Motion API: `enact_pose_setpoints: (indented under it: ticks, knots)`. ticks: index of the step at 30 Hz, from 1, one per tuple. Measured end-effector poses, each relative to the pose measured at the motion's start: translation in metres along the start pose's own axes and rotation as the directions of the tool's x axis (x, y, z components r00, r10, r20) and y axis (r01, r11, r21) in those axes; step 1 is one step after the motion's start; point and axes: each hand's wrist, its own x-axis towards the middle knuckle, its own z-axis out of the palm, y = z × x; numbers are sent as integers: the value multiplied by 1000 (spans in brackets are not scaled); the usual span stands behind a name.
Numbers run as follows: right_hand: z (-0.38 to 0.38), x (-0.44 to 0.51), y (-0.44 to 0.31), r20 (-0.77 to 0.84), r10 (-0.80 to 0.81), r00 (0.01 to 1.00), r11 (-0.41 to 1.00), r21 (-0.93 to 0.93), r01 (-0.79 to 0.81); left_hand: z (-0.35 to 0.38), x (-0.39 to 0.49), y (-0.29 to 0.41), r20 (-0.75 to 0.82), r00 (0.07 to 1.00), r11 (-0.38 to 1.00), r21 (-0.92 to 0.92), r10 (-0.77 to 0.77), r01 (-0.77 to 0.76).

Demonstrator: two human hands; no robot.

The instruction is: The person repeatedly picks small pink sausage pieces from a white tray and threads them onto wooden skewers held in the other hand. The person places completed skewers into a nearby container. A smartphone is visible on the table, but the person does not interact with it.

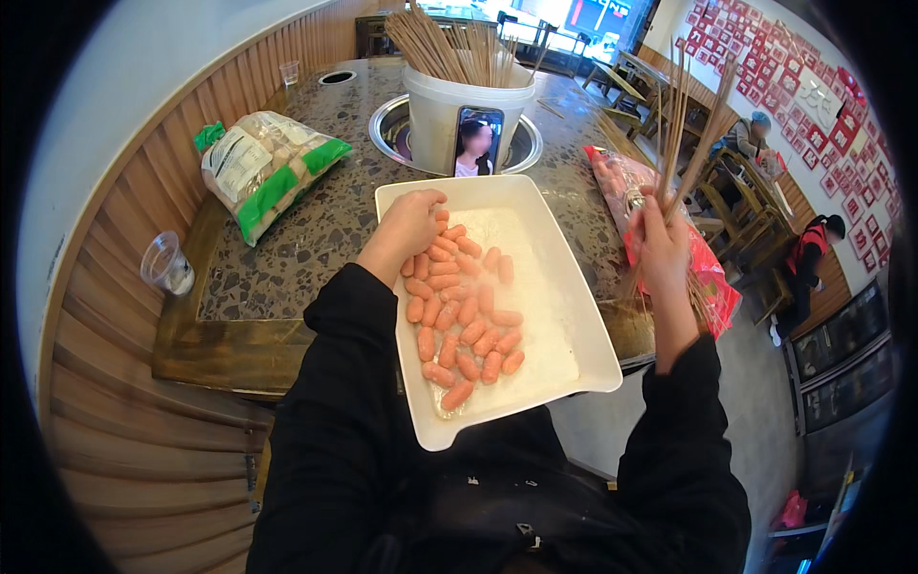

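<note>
A white plastic tray point(559, 316) juts over the table edge toward me, with many small pink sausages point(470, 305) in its left half. My left hand point(412, 224) is at the tray's far left corner, fingers curled down by the topmost sausages. Its palm side is hidden, so I cannot tell whether it grips one. To the right of the tray, my right hand point(656, 240) holds a loose bunch of bamboo skewers point(674, 143) that fan upward. Beneath that hand lies a red and clear plastic bag of sausages point(609, 176), with more skewers point(699, 298) across it.
A white bucket point(437, 122) full of skewers stands in the table's round metal well, a phone point(477, 140) leaning on it. Left are a green-and-clear food bag point(269, 165) and a plastic cup point(168, 264) by the wood-panelled wall. Two people point(810, 265) are at the far right.
</note>
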Motion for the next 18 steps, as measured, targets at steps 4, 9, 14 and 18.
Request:
enact_pose_setpoints:
  ticks: [4,9,14,18]
  knots:
    - [-39,-77,-59,25,186,982,952,243,-186,3,8,-8,95,993,968,232,71,-91]
    - [-62,-160,-66,145,452,880,717,528,-456,1,27,-8,241,953,845,456,184,-278]
    - [-64,-196,-36,215,531,819,645,525,-556,11,37,17,329,921,817,576,-209,-20]
    - [-66,-211,-34,236,556,797,687,409,-600,13,26,28,433,872,767,632,-227,-114]
